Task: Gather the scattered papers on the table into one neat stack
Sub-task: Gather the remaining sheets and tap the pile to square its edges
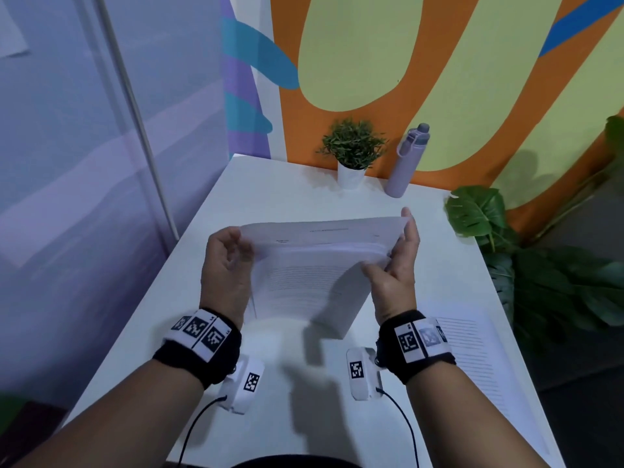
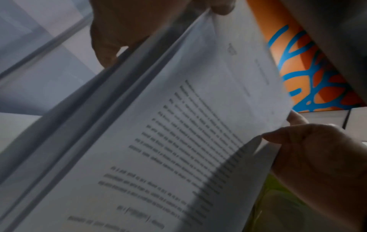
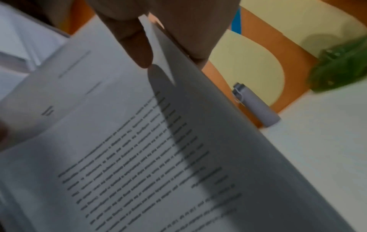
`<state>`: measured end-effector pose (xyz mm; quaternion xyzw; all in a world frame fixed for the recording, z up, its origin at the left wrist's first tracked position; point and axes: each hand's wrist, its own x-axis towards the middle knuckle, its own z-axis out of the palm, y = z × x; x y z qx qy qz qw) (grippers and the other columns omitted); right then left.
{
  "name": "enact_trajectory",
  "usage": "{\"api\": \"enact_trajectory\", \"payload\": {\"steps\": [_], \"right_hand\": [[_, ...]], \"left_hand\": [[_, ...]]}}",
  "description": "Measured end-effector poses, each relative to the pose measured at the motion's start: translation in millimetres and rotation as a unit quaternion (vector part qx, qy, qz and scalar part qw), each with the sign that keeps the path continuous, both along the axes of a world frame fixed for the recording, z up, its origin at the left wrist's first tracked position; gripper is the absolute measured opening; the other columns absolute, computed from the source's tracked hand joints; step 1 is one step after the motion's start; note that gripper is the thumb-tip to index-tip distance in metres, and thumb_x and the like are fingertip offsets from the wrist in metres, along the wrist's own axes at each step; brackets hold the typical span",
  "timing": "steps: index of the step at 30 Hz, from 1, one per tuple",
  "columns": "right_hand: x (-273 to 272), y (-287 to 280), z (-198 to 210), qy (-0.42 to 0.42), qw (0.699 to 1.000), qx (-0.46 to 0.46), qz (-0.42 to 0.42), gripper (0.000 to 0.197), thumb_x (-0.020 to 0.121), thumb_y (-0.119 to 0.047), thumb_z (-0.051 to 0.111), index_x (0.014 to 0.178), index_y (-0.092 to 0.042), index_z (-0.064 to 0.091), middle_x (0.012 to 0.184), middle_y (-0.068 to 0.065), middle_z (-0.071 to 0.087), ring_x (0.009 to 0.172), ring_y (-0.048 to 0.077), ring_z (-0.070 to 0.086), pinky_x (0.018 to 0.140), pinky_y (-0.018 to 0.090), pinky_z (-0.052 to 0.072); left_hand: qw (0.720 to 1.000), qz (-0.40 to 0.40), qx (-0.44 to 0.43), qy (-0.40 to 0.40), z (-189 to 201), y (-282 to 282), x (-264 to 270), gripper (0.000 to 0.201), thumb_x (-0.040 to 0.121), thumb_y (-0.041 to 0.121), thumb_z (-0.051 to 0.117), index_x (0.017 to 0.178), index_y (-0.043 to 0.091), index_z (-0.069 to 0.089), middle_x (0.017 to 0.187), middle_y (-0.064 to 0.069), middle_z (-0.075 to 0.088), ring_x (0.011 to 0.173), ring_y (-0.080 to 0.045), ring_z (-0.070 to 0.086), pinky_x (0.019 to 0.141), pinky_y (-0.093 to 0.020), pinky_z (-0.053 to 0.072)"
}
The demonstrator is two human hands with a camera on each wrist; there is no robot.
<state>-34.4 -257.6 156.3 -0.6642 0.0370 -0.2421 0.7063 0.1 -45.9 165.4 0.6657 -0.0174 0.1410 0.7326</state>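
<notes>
white table (image 1: 277, 190) against orange mural wall (image 1: 439, 157), papers (image 1: 310, 275) held above

A white worktop (image 1: 216, 231) fills the middle of the head view. At its far edge stand a potted plant (image 1: 352, 153) and, just right of it, a lilac bottle (image 1: 407, 163). A printed sheet (image 1: 472, 359) lies flat at lower right.

A white table (image 1: 270, 197) fills the lower centre; behind it, upper right, a wall painted orange with pale yellow-green shapes (image 1: 354, 55); at left, a greyish-lilac panel (image 1: 67, 146); large green leaves (image 1: 479, 211) at the right edge.
</notes>
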Motion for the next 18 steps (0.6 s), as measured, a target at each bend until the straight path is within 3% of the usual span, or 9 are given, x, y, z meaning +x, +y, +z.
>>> {"api": "enact_trajectory", "payload": {"steps": [2, 3, 5, 7, 9, 10, 13, 16, 18], "right_hand": [[3, -1, 3, -0.033, 0.994, -0.102, -0.018, 0.098, 0.076, 0.013, 0.044, 0.138, -0.059, 0.021, 0.132, -0.006, 0.045, 0.123, 0.019, 0.048, 0.106, 0.045, 0.041], [5, -2, 4, -0.052, 0.985, -0.160, -0.036, 0.101, 0.075, 0.014, 0.044, 0.141, -0.057, 0.016, 0.133, 0.000, 0.043, 0.125, 0.025, 0.045, 0.106, 0.053, 0.038], [8, -2, 4, -0.093, 0.959, -0.254, -0.078, 0.107, 0.073, 0.019, 0.045, 0.145, -0.051, 0.008, 0.137, 0.009, 0.039, 0.129, 0.020, 0.038, 0.104, 0.054, 0.039], [8, -3, 5, -0.121, 0.943, -0.294, -0.103, 0.108, 0.071, 0.023, 0.046, 0.148, -0.043, 0.010, 0.138, 0.016, 0.037, 0.129, 0.006, 0.033, 0.102, 0.037, 0.042], [8, -4, 5, -0.131, 0.934, -0.316, -0.100, 0.092, 0.070, 0.027, 0.045, 0.147, -0.020, 0.030, 0.135, 0.021, 0.038, 0.123, -0.007, 0.035, 0.098, 0.012, 0.035], [9, -6, 5, -0.131, 0.933, -0.324, -0.090, 0.079, 0.069, 0.028, 0.045, 0.139, -0.008, 0.043, 0.133, 0.022, 0.040, 0.115, -0.010, 0.039, 0.096, 0.007, 0.033], [9, -7, 3, -0.100, 0.946, -0.303, -0.061, 0.062, 0.067, 0.025, 0.045, 0.122, -0.001, 0.060, 0.134, 0.018, 0.042, 0.107, -0.013, 0.043, 0.095, 0.010, 0.037], [2, -1, -3, -0.007, 0.987, -0.158, -0.003, 0.078, 0.063, 0.009, 0.050, 0.134, -0.020, 0.045, 0.132, -0.009, 0.047, 0.114, 0.000, 0.048, 0.099, 0.023, 0.044], [1, 3, -9, 0.063, 0.997, -0.026, 0.020, 0.083, 0.059, 0.003, 0.052, 0.132, -0.034, 0.040, 0.124, -0.017, 0.052, 0.110, 0.008, 0.051, 0.093, 0.028, 0.046]], "left_hand": [[0.999, 0.008, -0.008, -0.034, 5, -5, 2, 0.025, 0.080, 0.058, 0.055, 0.092, 0.037, 0.053, 0.094, 0.011, 0.060, 0.087, -0.004, 0.057, 0.081, -0.014, 0.048], [0.999, 0.015, -0.007, -0.049, 6, -7, 2, 0.022, 0.082, 0.054, 0.055, 0.094, 0.036, 0.053, 0.093, 0.013, 0.060, 0.085, -0.002, 0.056, 0.082, -0.017, 0.047], [0.997, 0.032, -0.001, -0.077, 7, -10, 4, 0.011, 0.089, 0.038, 0.054, 0.100, 0.038, 0.052, 0.087, 0.020, 0.057, 0.080, 0.002, 0.053, 0.082, -0.013, 0.044], [0.993, 0.050, 0.024, -0.104, 5, -10, 5, 0.021, 0.094, 0.023, 0.052, 0.106, 0.041, 0.051, 0.083, 0.025, 0.054, 0.078, 0.003, 0.050, 0.082, -0.009, 0.040], [0.989, 0.057, 0.060, -0.119, 4, -10, 6, 0.024, 0.096, 0.019, 0.048, 0.109, 0.037, 0.053, 0.089, 0.024, 0.055, 0.085, 0.003, 0.051, 0.086, -0.009, 0.039], [0.988, 0.056, 0.073, -0.124, 3, -9, 6, 0.021, 0.097, 0.017, 0.045, 0.109, 0.032, 0.054, 0.094, 0.022, 0.056, 0.089, 0.005, 0.052, 0.088, -0.008, 0.038], [0.987, 0.037, 0.082, -0.133, -5, -7, 9, 0.026, 0.095, 0.035, 0.042, 0.118, 0.024, 0.048, 0.101, 0.006, 0.056, 0.097, 0.005, 0.053, 0.092, -0.008, 0.039], [0.983, 0.037, 0.104, -0.146, -23, -1, 10, 0.056, 0.081, 0.067, 0.040, 0.127, 0.036, 0.033, 0.122, -0.003, 0.047, 0.111, -0.013, 0.048, 0.103, -0.029, 0.038], [0.988, 0.039, 0.086, -0.121, -33, 1, 9, 0.067, 0.076, 0.075, 0.037, 0.132, 0.040, 0.026, 0.127, 0.007, 0.043, 0.113, -0.009, 0.046, 0.103, -0.035, 0.037]]}}
